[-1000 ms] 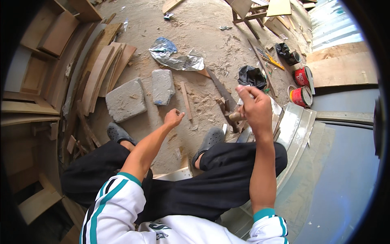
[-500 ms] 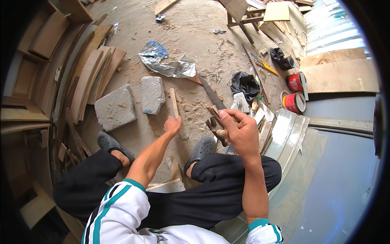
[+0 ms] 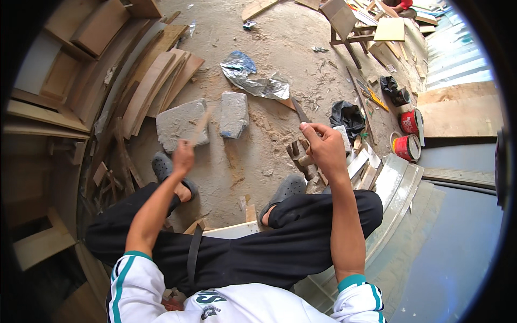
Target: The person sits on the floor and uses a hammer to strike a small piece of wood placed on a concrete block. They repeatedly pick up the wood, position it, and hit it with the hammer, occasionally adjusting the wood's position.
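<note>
My left hand (image 3: 183,157) is closed around the lower end of a thin wooden strip (image 3: 202,126), which is smeared by motion and stands up in front of the larger grey block (image 3: 180,123). Held up past my right knee, my right hand (image 3: 327,149) has its thumb and fingers pressed together; what they hold, if anything, is hidden. Just beside and below it lies what looks like a claw hammer (image 3: 295,154). Beyond its fingertips, a dark saw blade (image 3: 300,111) shows in part on the ground. A narrower grey block (image 3: 234,114) lies between my hands.
Crumpled foil (image 3: 258,83) lies ahead, with a black plastic bag (image 3: 347,117) to its right. Red cans (image 3: 411,123) stand near the right wall. Curved wood pieces (image 3: 156,86) lean at the left. A white board (image 3: 231,231) lies between my legs.
My left hand has swung left with the wooden strip, from right of the narrow block to the larger block. The short wooden piece seen in my right hand no longer shows. The view has shifted.
</note>
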### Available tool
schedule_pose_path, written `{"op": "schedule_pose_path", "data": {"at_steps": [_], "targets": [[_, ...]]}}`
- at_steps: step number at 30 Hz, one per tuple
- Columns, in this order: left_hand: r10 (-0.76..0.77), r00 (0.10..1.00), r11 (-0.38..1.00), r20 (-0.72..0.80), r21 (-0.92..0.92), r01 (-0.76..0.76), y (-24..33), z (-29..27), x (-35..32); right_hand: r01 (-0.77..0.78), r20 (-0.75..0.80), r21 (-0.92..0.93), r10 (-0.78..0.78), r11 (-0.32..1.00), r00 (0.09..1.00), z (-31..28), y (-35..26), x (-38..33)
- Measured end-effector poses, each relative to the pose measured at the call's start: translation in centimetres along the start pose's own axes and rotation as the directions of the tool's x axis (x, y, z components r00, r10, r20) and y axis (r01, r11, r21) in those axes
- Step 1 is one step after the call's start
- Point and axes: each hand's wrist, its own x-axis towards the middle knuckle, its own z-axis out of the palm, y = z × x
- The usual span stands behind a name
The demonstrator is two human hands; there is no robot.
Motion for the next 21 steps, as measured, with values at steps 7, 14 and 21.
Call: {"op": "schedule_pose_path", "data": {"at_steps": [7, 14, 21], "targets": [[-0.337, 0.665, 0.907, -0.666, -0.040, 0.419, -20.8, -22.5, 0.2, 0.087, 0.097, -0.070, -0.080, 0.994, 0.992, 3.9, -1.5, 0.6], [-0.740, 0.323, 0.616, -0.590, -0.402, 0.677, -23.5, -24.7, -4.7, 0.129, 0.086, 0.063, -0.135, 0.990, 0.987, 5.1, -4.5, 0.3], [0.059, 0.869, 0.998, -0.492, -0.002, -0.069, -11.0, -16.7, -0.2, 0.282, -0.038, 0.077, -0.280, 0.956, 0.959, 5.8, -7.7, -3.7]]}}
